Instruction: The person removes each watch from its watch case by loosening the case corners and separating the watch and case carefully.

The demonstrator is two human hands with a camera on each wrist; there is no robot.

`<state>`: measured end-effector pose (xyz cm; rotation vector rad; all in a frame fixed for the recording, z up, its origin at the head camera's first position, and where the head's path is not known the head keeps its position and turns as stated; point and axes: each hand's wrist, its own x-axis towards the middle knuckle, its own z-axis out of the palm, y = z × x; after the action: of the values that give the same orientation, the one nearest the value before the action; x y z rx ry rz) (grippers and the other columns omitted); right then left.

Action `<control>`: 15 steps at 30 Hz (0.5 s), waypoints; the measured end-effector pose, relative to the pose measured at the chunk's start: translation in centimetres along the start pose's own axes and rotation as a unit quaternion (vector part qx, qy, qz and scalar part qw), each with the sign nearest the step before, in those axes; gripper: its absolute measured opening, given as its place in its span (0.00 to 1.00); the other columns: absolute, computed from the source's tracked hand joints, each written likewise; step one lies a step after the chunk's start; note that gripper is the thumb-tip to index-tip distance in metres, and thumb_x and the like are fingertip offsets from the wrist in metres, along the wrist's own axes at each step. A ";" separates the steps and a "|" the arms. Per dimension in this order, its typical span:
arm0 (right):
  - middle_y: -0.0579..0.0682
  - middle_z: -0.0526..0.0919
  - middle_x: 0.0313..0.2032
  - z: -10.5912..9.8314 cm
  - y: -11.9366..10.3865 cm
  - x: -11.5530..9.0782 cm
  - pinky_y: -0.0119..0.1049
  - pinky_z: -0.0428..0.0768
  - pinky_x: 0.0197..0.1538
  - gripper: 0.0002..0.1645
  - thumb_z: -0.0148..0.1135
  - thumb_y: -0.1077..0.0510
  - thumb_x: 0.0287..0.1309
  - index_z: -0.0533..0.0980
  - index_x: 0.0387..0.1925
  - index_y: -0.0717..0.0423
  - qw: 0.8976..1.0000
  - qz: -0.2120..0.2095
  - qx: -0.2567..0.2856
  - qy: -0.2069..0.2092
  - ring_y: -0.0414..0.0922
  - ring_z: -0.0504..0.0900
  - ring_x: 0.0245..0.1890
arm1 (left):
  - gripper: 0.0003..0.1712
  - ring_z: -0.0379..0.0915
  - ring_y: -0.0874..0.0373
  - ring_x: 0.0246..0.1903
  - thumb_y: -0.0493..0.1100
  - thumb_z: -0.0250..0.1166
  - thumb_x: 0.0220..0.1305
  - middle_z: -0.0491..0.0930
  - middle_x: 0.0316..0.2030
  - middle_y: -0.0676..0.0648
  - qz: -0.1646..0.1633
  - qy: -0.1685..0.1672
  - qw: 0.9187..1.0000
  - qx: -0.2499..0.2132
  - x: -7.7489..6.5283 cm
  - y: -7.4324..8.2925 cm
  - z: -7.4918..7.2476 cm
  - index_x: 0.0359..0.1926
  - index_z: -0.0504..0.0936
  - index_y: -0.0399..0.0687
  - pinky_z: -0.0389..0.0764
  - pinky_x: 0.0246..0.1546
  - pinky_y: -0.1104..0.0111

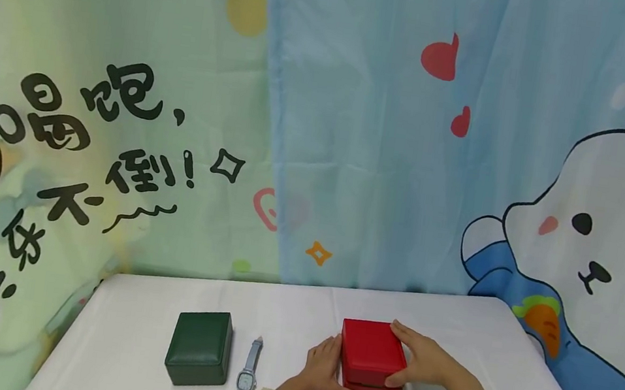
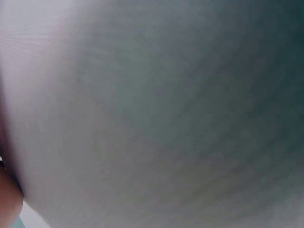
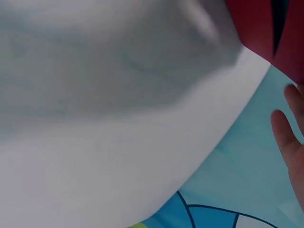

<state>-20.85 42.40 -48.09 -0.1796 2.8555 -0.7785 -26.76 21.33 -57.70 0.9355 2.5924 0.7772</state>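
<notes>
A red box [image 1: 372, 348] sits at the right of the white table in the head view, with a dark gap between its lid and base at the front. My left hand [image 1: 319, 372] holds its left side, fingers along the side and thumb at the lower front corner. On the other side my right hand [image 1: 429, 362] grips the lid, thumb at the front and fingers at the back corner. The right wrist view shows part of the red box [image 3: 259, 28] and some fingertips [image 3: 284, 128]. The left wrist view is mostly blurred, with a bit of skin at lower left.
Left of the hands lies a wristwatch [image 1: 249, 368] with a grey-blue strap. Farther left stands a closed dark green box [image 1: 200, 348]. Behind the white table [image 1: 285, 310] hangs a printed curtain [image 1: 376, 164].
</notes>
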 end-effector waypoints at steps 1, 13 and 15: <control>0.67 0.60 0.64 -0.2 -0.1 0.2 0.61 0.67 0.55 0.61 0.74 0.42 0.30 0.59 0.63 0.69 1.000 0.005 0.009 -0.009 0.66 0.60 0.61 | 0.62 0.48 0.52 0.66 0.64 0.69 0.41 0.55 0.68 0.49 -0.003 0.000 1.000 -0.005 -0.1 -0.1 0.0 0.69 0.47 0.43 0.56 0.63 0.57; 0.63 0.72 0.51 -2.2 1.1 2.4 0.53 0.77 0.45 0.57 0.68 0.38 0.38 0.58 0.64 0.66 0.991 0.070 0.087 -0.078 0.56 0.70 0.50 | 0.61 0.49 0.54 0.66 0.64 0.69 0.40 0.55 0.68 0.52 -0.016 -0.007 1.000 -0.007 0.3 0.0 -0.1 0.69 0.47 0.47 0.57 0.63 0.58; 0.67 0.69 0.54 -2.2 1.1 2.6 0.56 0.75 0.47 0.54 0.63 0.37 0.44 0.57 0.64 0.67 0.988 0.074 0.114 -0.071 0.58 0.68 0.52 | 0.61 0.49 0.54 0.66 0.64 0.69 0.40 0.55 0.68 0.53 -0.022 -0.006 1.000 -0.005 0.2 -0.1 -0.2 0.69 0.47 0.48 0.57 0.63 0.58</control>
<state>-23.95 44.03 -47.19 0.0074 2.5860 -1.0088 -27.07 21.35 -57.66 0.8753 2.5875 0.7701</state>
